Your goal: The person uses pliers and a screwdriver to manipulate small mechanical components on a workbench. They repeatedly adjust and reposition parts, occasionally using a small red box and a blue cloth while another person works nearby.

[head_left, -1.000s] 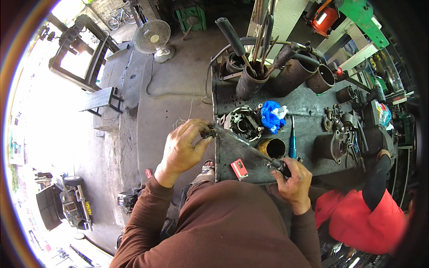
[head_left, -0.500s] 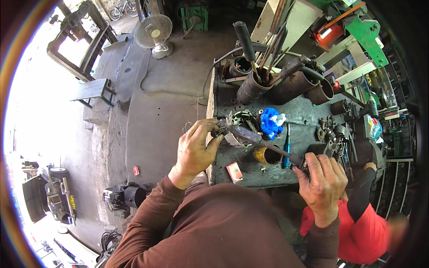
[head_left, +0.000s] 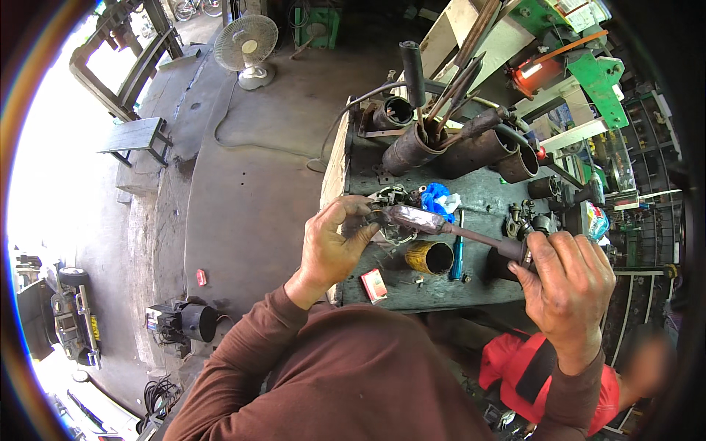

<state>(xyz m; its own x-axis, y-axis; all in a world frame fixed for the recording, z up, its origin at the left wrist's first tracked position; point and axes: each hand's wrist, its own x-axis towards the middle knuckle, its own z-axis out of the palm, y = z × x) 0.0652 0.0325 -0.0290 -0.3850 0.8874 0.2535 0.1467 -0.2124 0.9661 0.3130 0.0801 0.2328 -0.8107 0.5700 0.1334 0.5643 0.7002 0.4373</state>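
My right hand (head_left: pixel 566 283) grips the handle end of a heavy soldering iron (head_left: pixel 478 237), whose shaft runs leftward to a thick block-shaped head. Its tip meets or nearly meets a small dark part (head_left: pixel 377 217), which my left hand (head_left: pixel 329 246) pinches between thumb and fingers. That part is mostly covered by my fingers. Just behind the tip, on the bench, lies an open round metal housing (head_left: pixel 390 195). A yellow cylinder (head_left: pixel 419 258) rests below the shaft, and a blue-handled screwdriver (head_left: pixel 458 257) lies to its right.
A red and white box (head_left: pixel 373 286) sits at the bench's (head_left: pixel 331 173) near edge. Crumpled blue plastic (head_left: pixel 434 200) lies beyond the iron. Metal cans (head_left: pixel 408 152) with long-handled tools stand farther back. A person in red (head_left: pixel 515 375) is low at my right; a fan (head_left: pixel 246 44) stands far left.
My right hand has moved right with the soldering iron, and its head now shows a shinier face. My left hand still pinches the small part. The person in red has shifted position.
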